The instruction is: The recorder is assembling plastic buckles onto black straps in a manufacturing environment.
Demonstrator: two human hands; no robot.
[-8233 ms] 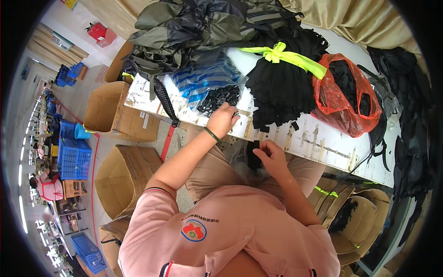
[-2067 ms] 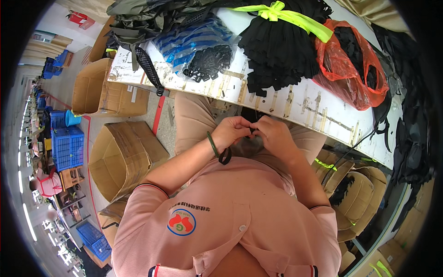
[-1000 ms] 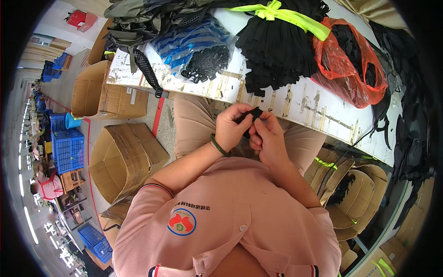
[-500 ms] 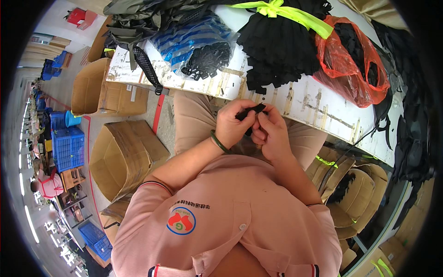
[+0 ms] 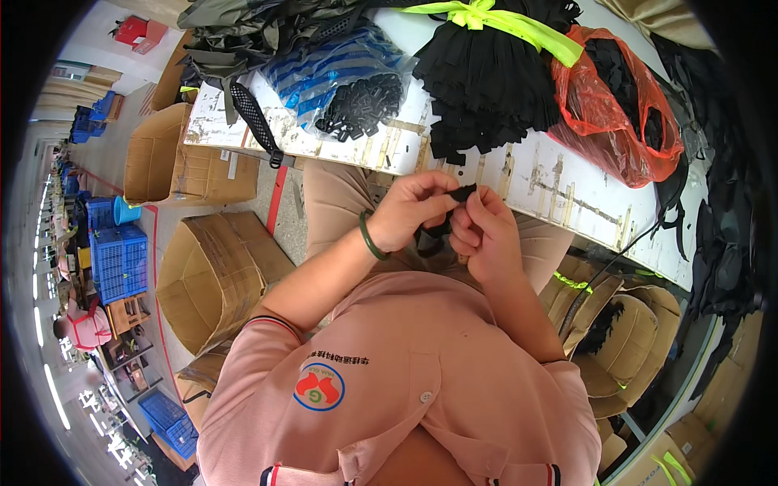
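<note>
Just in front of the table's near edge, a short black strap (image 5: 463, 193) is pinched between my two hands. My left hand (image 5: 416, 209), with a dark green bangle at the wrist, grips it from one side, thumb and fingers pressed together. My right hand (image 5: 487, 235) has its fingers curled and holds the strap's other end by the tip. A loose black length hangs below, partly hidden by my hands. Beyond them, a bundle of black straps (image 5: 486, 89) is tied with a neon yellow band (image 5: 519, 28). Small black buckles (image 5: 361, 109) spill from a blue-striped clear bag (image 5: 312, 69).
The worn white table (image 5: 559, 174) also bears a red plastic bag (image 5: 616, 150) of black pieces and dark fabric (image 5: 259, 40). Cardboard boxes (image 5: 219, 275) stand at my left, and an open carton (image 5: 636, 348) at my right. Blue crates (image 5: 121, 259) are farther left.
My left hand has shifted its grip and turned slightly. The strap's end now points up toward my right fingertips, and more of the black length shows hanging below.
</note>
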